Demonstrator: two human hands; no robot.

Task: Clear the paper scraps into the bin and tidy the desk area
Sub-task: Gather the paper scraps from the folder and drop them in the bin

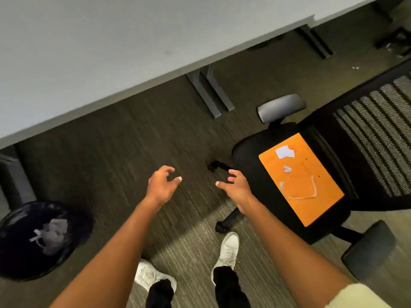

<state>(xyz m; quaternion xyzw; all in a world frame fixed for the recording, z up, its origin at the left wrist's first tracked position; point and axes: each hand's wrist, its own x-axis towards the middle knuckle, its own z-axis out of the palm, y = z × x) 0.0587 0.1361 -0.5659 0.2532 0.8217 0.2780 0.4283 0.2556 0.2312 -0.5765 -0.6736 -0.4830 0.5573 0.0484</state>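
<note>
Both hands, left [161,184] and right [235,185], hover empty with fingers loosely spread above the carpet, the paper scraps [285,152] sit on the orange folder [311,196] on the chair [251,156], so lift it level toward the bin [13,258].

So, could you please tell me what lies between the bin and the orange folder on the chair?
In the head view, between the bin and the orange folder lies striped carpet, with both empty hands, left and right, above it.
</note>
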